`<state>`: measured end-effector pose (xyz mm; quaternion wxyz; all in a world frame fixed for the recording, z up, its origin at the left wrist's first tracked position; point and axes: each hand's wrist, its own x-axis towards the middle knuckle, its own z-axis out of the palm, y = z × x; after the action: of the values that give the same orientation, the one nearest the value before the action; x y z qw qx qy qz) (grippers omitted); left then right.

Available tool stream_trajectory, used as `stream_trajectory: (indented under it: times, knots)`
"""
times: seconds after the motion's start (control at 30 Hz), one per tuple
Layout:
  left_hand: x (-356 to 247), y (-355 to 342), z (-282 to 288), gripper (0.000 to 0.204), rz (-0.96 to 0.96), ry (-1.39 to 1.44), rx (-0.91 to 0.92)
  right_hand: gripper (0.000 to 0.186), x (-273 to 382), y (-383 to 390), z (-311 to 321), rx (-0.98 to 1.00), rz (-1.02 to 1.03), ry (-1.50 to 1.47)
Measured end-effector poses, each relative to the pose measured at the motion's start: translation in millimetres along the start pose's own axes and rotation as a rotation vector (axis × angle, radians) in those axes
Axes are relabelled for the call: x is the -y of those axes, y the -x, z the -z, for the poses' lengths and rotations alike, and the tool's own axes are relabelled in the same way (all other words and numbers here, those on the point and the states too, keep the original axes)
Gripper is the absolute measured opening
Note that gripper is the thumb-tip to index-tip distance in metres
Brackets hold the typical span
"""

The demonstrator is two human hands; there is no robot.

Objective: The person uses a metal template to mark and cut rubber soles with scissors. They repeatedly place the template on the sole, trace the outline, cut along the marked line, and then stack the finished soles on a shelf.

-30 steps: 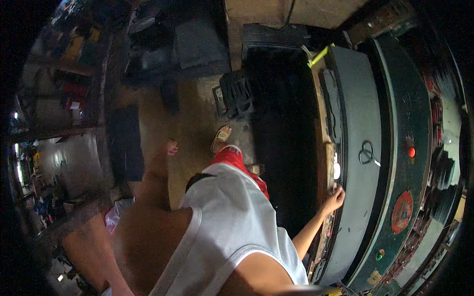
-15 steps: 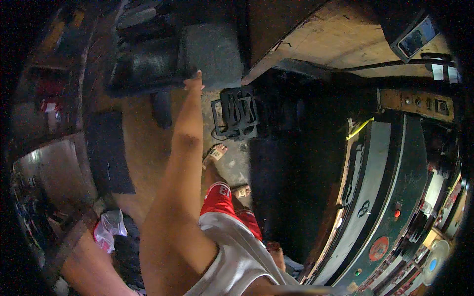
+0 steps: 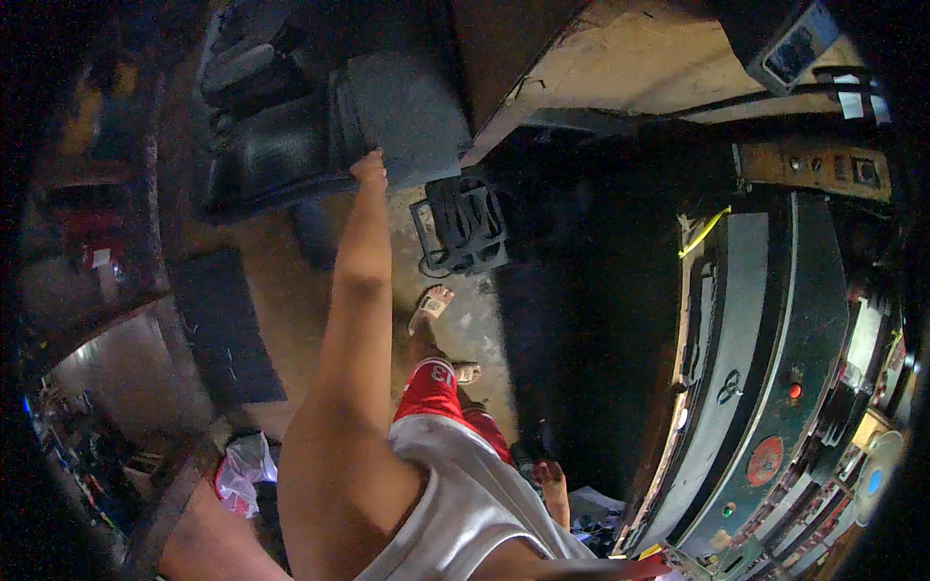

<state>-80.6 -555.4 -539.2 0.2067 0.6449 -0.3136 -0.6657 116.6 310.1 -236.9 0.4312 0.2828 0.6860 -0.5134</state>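
Observation:
My left arm reaches far forward. The left hand [image 3: 370, 167] is at the near edge of a dark grey sheet [image 3: 412, 111], its fingers bent in and closed on that edge. Several similar sheets lie layered beneath and just left of it, beside a dark ribbed sheet [image 3: 281, 136]. Low down by my waist, my right hand [image 3: 549, 476] shows only in part, its fingers curled. A dark object [image 3: 524, 455] is right beside them, too dim to name.
Black looped cut pieces [image 3: 465, 223] lie ahead of my sandalled feet. To the right stands a long machine [image 3: 804, 320] with red and green buttons. A dark sheet [image 3: 228, 324] lies at left, near a clear plastic bag [image 3: 244, 470]. A wooden board [image 3: 639, 68] slopes at upper right.
My left hand's fingers, stretched over the sheet's edge before, are now bent in. More layered edges show left of the top sheet. My right hand is more visible, and the whole view has shifted slightly.

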Motion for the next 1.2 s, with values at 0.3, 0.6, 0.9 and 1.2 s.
stream_trajectory:
  times: [0.3,0.6,0.9,1.2]
  knots:
    - [-9.8,53.7,-17.5,0.02,-0.509,-0.397,-0.057,0.032,-36.6,-1.7,-2.3,0.061,0.215,0.08]
    - [72.4,478.4,47.9,0.025,-0.418,-0.404,0.549,0.026,-74.4,-9.6,-34.8,-0.189,0.009,-0.295]
    - [24.9,705.3,4.5,0.042,-1.106,-0.246,0.905,0.026,-248.4,-34.9,33.5,-0.449,0.015,-0.601]
    - [167.0,806.1,-76.8,0.067,-0.405,-0.415,1.091,0.021,-306.6,14.0,137.6,-0.675,-0.054,-0.689]
